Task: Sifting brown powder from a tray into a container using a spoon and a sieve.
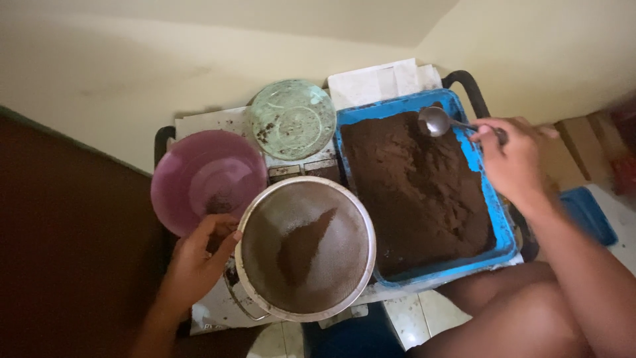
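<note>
My left hand point(199, 255) grips the left rim of a round metal sieve point(305, 248) that holds a streak of dark brown powder. My right hand point(513, 162) holds a metal spoon point(435, 122) by its handle. The spoon's empty bowl hovers over the far corner of a blue rectangular tray point(477, 172) filled with the same dark brown powder point(414, 192). The sieve sits just left of the tray, touching its edge.
A purple plastic bowl point(205, 179) with a little powder lies behind my left hand. A clear green plate point(293, 119) rests on a small scale behind the sieve. White papers point(381, 83) lie at the back. My bare knee point(523, 318) is at lower right.
</note>
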